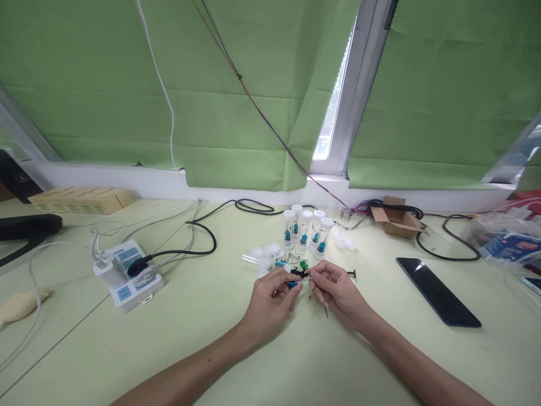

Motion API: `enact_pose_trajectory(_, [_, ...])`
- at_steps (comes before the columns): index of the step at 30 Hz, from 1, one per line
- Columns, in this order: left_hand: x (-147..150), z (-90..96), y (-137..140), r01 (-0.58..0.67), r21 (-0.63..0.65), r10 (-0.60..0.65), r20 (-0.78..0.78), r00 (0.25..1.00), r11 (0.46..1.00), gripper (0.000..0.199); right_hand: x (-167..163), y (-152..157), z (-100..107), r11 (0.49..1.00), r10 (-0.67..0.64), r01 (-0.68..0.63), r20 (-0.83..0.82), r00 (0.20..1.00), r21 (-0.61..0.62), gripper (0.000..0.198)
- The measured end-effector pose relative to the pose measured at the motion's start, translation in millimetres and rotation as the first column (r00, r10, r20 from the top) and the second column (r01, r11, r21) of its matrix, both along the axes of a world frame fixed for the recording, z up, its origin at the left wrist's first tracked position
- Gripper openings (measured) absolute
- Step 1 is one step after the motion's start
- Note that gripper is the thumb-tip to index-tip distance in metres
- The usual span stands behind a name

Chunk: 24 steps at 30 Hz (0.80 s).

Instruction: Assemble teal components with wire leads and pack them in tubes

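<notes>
My left hand [270, 296] is closed on a small blue piece [292, 285] with thin metal wires or pins sticking out of it. Fingertips of my right hand [338, 290] pinch near the end of a pin from that piece; what exactly they grip is too small to make out. A thin dark rod [326, 312] sticks out below the right fingers. Just beyond my hands lie a green piece [304, 264], a lighter blue piece [279, 263] and some black parts. Behind them stand several clear tubes [304, 230] with white caps, each holding a blue piece with a pin.
White caps [274, 248] and a clear tube lie left of the parts. A power strip [131, 276] with plugs and cables sits at left. On the right are a phone [437, 290], an open cardboard box [395, 219] and a plastic bag [507, 237]. Black cable [213, 239] runs along the back.
</notes>
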<state>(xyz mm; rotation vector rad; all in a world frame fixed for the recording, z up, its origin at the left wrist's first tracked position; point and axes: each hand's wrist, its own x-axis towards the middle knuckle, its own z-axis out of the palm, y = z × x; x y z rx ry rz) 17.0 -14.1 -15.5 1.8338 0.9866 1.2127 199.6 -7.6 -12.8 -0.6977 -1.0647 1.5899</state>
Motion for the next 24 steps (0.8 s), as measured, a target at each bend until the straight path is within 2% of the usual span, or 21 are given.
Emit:
enact_pose_trajectory(12, [-3.2,1.7,0.3,-0.047,0.177,0.067,-0.110,0.992,0.983,0.014,-1.7,-3.8,5.2,1.000,-0.007,0.008,0.058,0.998,-0.020,0.035])
enact_pose_trajectory(24, [-2.8,5.9,-2.0,-0.023,0.249,0.060,-0.144,0.988,0.968,0.015,-2.4,-3.5,5.0,0.999,-0.004,0.009,0.099,0.995,-0.050,0.038])
